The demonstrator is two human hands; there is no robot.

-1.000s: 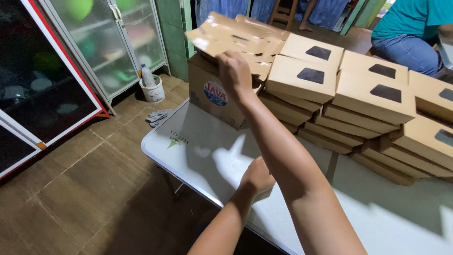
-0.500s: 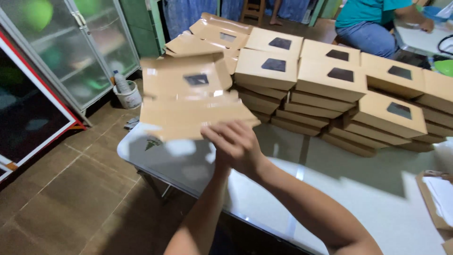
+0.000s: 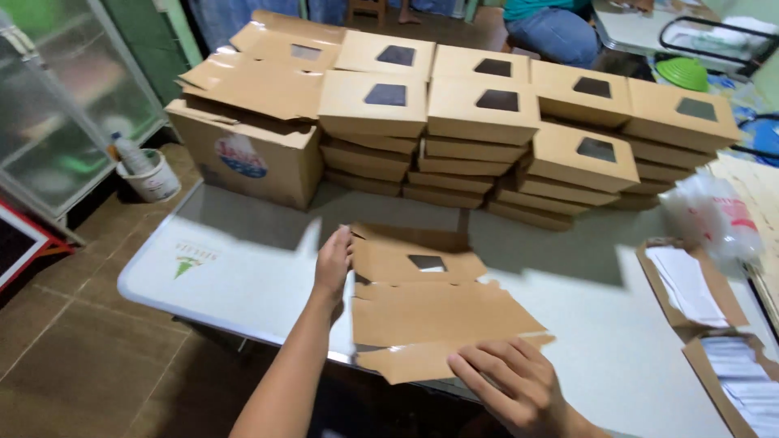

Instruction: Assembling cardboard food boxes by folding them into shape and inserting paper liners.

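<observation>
a flat, unfolded box blank (image 3: 430,312) of brown kraft cardboard lies spread on the white folding table (image 3: 243,268), near the table's front edge and well in front of the stacked finished boxes. it is creased into panels, with a small dark square window cut in the panel farthest from the table edge. its flaps stick out at the sides, and the nearest flap hangs slightly past the table's front edge. its left edge lies closer to the table's left end than its right.
</observation>
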